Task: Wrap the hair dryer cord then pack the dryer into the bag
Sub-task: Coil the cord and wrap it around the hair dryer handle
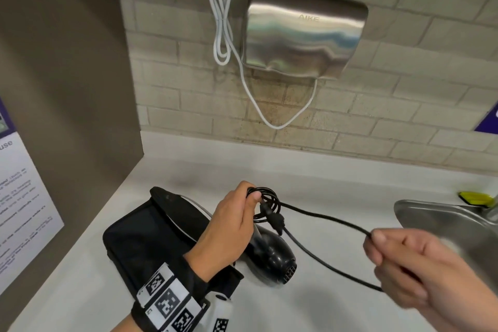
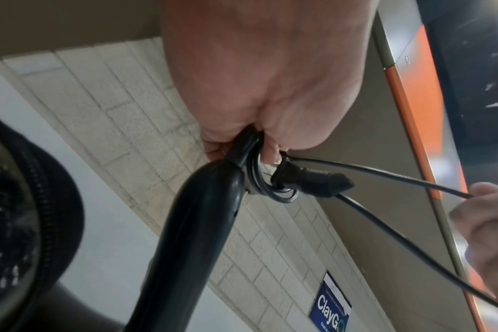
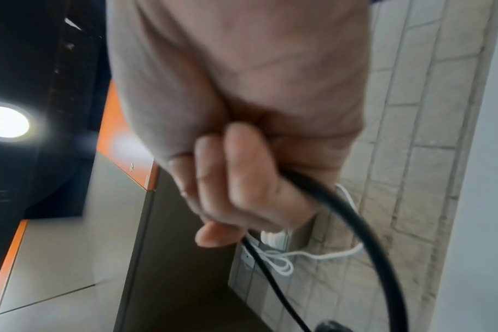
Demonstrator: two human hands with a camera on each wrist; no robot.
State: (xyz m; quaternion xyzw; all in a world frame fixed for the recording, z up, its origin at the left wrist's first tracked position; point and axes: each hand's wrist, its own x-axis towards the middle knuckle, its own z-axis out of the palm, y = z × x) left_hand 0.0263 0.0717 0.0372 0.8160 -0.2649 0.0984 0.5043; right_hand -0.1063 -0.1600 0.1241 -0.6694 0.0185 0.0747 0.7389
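Observation:
A black hair dryer (image 1: 272, 256) hangs nozzle-down just above the white counter, its handle (image 2: 196, 226) rising into my left hand (image 1: 237, 218). That hand grips the handle top together with several small coils of the black cord (image 1: 266, 205); the plug (image 2: 316, 182) dangles beside the coils. From there a long loop of cord (image 1: 323, 221) runs right to my right hand (image 1: 398, 259), whose curled fingers (image 3: 236, 179) hold it. The black bag (image 1: 151, 237) lies flat on the counter under my left wrist, mouth toward the wall.
A steel hand dryer (image 1: 301, 32) with a white cable (image 1: 223, 27) hangs on the tiled wall ahead. A steel sink (image 1: 442, 224) lies at the right, with a yellow object (image 1: 474, 198) behind it. A brown partition (image 1: 67, 89) bearing a notice closes the left.

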